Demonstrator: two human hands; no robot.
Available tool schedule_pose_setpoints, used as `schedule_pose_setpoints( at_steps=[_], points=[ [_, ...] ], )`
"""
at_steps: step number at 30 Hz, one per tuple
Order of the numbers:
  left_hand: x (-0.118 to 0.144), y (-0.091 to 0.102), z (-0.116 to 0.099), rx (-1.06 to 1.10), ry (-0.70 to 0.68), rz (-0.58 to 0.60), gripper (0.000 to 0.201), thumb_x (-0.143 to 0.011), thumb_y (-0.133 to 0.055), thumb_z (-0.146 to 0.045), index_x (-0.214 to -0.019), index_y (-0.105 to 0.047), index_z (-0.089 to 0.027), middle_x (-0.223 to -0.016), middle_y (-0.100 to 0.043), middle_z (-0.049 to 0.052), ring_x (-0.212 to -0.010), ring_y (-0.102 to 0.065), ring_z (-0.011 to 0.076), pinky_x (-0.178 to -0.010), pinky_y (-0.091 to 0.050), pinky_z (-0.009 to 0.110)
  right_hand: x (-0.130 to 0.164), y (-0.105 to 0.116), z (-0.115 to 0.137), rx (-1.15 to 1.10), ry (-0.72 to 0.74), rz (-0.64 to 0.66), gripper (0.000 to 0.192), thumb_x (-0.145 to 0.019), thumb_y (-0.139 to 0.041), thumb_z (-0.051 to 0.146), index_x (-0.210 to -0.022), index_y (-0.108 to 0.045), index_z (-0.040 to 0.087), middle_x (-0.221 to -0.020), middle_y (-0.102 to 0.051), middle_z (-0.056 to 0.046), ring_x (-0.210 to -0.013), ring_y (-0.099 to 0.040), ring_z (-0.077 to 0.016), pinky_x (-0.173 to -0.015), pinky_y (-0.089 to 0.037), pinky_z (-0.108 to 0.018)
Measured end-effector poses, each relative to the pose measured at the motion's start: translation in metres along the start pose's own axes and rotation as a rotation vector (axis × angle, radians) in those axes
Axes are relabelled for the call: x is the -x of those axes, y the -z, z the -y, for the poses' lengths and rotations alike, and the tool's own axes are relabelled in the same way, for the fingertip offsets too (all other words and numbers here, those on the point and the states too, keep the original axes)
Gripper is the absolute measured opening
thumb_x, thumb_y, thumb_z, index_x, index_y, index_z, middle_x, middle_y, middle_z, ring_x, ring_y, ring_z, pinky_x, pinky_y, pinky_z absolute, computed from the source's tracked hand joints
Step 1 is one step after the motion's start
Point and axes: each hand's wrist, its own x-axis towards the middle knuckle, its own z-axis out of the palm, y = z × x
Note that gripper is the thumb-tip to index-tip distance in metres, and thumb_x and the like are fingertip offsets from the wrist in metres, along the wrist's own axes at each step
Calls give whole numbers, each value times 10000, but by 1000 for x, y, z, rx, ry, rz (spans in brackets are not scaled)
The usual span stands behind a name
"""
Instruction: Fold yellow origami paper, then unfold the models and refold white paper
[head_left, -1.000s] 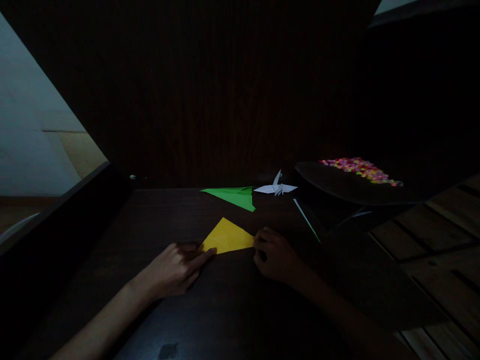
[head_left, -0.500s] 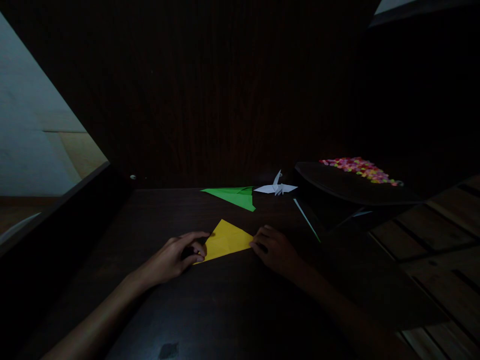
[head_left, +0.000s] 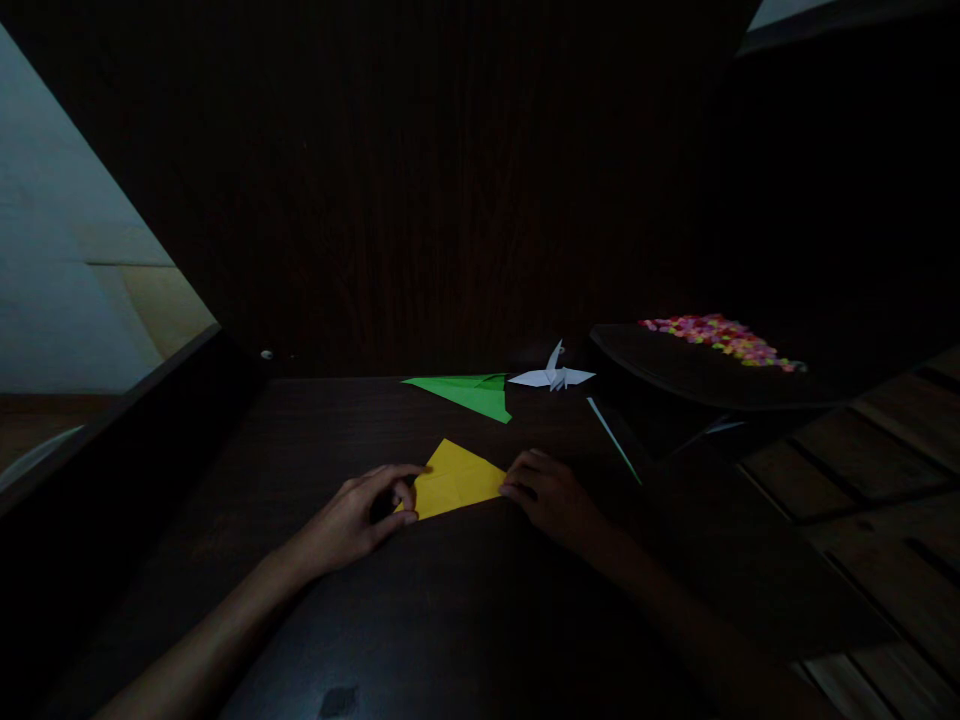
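Note:
A yellow paper [head_left: 454,478] folded into a triangle lies flat on the dark wooden table [head_left: 315,440]. My left hand [head_left: 358,516] pinches its left corner between thumb and fingers. My right hand [head_left: 549,494] presses down on its right corner with the fingertips. The light is dim, so finger detail is hard to read.
Behind the yellow paper lie a folded green paper [head_left: 471,391] and a white paper crane [head_left: 553,376]. A dark tray [head_left: 675,365] with several small colourful pieces [head_left: 718,337] stands at the right. A thin pale stick [head_left: 613,440] lies near its edge. Wooden slats show at the far right.
My left hand slid up along the paper's left corner and now pinches it. The yellow paper's lower left point has shortened. My right hand shifted slightly up.

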Motion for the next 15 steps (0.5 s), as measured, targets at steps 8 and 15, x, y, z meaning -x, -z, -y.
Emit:
schedule_pose_setpoints(
  at_steps=[8, 15],
  points=[
    [1, 4, -4, -161, -111, 1, 445, -887, -619, -228, -1321, -521, -245, -930, -680, 4, -882, -654, 159, -817, -533, 304, 2, 2, 10, 71, 55, -25, 133, -872, -574, 120, -798, -668, 178, -814, -640, -55, -799, -588, -190, -775, -526, -346],
    [4, 8, 0, -290, -198, -9, 422, -904, -613, -243, -1318, -534, -230, -997, -679, 44, -884, -649, 167, -762, -547, 289, 4, 1, 11, 95, 61, -62, 85, -832, -602, 129, -832, -672, 178, -915, -665, -69, -846, -623, -195, -857, -533, -387]
  ],
)
